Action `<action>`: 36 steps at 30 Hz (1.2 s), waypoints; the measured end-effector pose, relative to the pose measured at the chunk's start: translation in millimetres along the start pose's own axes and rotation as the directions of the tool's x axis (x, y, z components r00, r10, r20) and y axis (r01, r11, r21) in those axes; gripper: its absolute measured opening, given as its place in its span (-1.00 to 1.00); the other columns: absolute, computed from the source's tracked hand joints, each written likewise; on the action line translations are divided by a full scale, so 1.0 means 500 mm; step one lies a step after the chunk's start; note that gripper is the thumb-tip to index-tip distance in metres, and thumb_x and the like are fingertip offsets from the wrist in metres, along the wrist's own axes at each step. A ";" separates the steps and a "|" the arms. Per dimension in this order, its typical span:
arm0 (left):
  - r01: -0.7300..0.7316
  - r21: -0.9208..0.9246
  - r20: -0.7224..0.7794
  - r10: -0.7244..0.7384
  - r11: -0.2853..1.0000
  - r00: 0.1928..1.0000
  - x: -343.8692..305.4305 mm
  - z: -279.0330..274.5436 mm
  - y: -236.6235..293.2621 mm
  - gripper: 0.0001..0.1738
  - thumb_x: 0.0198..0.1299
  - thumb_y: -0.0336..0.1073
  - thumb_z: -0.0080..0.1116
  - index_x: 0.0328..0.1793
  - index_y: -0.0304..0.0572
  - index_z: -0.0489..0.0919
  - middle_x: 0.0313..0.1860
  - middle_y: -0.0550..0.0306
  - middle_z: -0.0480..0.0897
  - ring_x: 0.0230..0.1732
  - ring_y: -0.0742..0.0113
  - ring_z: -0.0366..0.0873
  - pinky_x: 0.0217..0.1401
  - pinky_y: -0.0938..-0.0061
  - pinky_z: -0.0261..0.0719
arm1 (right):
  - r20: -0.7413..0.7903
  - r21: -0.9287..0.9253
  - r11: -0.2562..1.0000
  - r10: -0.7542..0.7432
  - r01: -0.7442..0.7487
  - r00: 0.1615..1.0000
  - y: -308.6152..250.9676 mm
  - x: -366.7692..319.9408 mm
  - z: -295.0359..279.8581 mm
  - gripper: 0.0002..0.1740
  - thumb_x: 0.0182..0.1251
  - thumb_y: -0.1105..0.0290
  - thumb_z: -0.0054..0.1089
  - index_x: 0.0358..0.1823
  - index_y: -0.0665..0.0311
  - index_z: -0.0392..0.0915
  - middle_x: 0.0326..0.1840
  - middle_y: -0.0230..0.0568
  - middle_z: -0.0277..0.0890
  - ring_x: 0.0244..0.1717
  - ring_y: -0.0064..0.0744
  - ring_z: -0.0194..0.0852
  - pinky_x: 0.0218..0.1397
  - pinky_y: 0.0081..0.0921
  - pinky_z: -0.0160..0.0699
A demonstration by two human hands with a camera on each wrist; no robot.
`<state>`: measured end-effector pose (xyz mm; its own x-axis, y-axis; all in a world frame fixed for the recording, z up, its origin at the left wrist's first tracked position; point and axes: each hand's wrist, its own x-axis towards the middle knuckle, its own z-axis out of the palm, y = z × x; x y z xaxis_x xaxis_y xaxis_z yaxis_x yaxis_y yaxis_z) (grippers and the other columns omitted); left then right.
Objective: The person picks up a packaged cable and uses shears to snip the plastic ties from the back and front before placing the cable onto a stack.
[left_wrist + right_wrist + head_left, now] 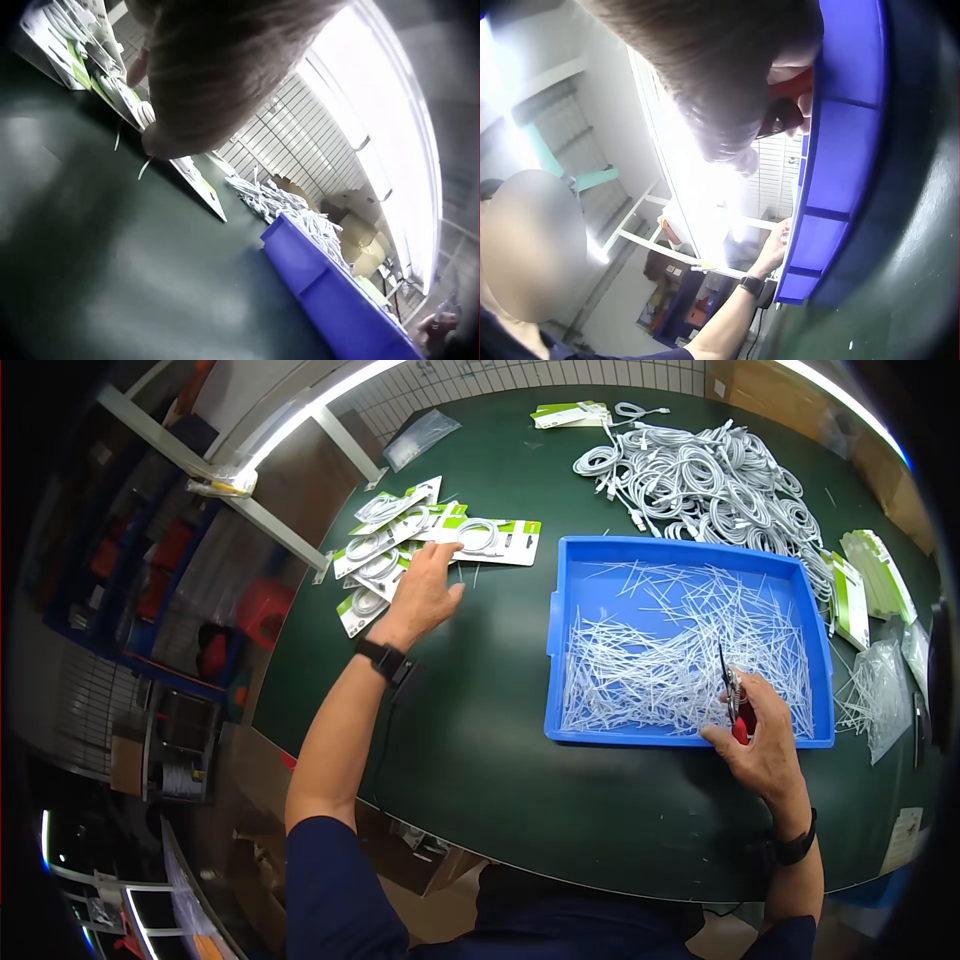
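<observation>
Fingers [432, 560] flat on cable packs [400, 540]

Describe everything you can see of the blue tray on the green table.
The blue tray is a shallow rectangular bin, plastic by its look, with raised walls. It sits flat on the dark green table, littered with thin white strips. The right hand, gripping red-handled cutters, is over its near right corner.

L hand [425, 592] on packaged cables [400, 545]; R hand [762, 735] grips red cutters [735, 705] over blue tray [560, 630].
</observation>
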<state>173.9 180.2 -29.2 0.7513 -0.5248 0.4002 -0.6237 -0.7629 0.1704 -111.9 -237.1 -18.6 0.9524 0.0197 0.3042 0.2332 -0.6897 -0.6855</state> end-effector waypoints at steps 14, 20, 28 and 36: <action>-0.181 0.280 -0.061 0.206 0.943 0.977 0.112 0.038 0.015 -0.45 0.40 -0.43 0.15 0.51 -0.30 0.44 -0.04 -0.11 0.57 0.07 -0.08 0.56 0.21 0.09 0.56 | 0.000 0.331 0.918 0.231 -0.218 0.973 0.024 -0.021 -0.044 -0.20 0.48 -0.08 0.39 0.44 0.46 0.47 -0.40 -0.46 0.37 -0.39 -0.65 0.24 -0.26 -0.59 0.29; 0.008 -0.455 -0.117 -0.068 0.890 0.991 0.078 -0.057 0.176 -0.44 0.46 -0.37 -0.09 0.55 -0.44 0.39 0.38 -0.23 0.60 0.36 0.04 0.58 0.46 0.29 0.48 | -0.036 0.131 0.990 0.059 -0.054 0.998 -0.007 -0.021 -0.041 -0.08 0.43 0.07 0.36 0.65 0.46 0.24 -0.07 -0.05 0.54 -0.18 -0.26 0.46 0.11 -0.30 0.54; 0.286 -0.947 0.318 -0.281 -0.149 0.905 -0.001 -0.046 0.415 -0.63 0.69 -0.12 -0.06 0.26 -0.30 0.52 0.15 -0.05 0.73 0.01 0.33 0.80 0.05 0.41 0.84 | -0.050 -0.015 1.000 0.013 -0.014 0.999 -0.066 -0.036 -0.010 -0.10 0.23 0.50 0.41 0.62 0.46 0.25 -0.06 0.02 0.52 -0.11 -0.08 0.56 0.04 -0.24 0.59; 0.198 -0.925 0.281 -0.234 -0.323 0.931 -0.049 -0.011 0.521 -0.62 0.66 -0.26 -0.03 0.43 -0.35 0.42 0.25 -0.10 0.67 0.12 0.26 0.76 0.19 0.33 0.80 | -0.094 -0.180 0.978 -0.127 0.108 0.987 -0.059 -0.047 0.003 -0.09 0.19 0.39 0.57 0.56 0.47 0.33 0.01 0.13 0.53 0.00 0.04 0.55 0.10 -0.15 0.60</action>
<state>-8.1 -3.4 10.1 0.9060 -0.4158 0.0794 0.1508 0.4923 0.8573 -140.8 -216.1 -6.7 0.8925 0.0389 0.4495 0.2960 -0.8025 -0.5181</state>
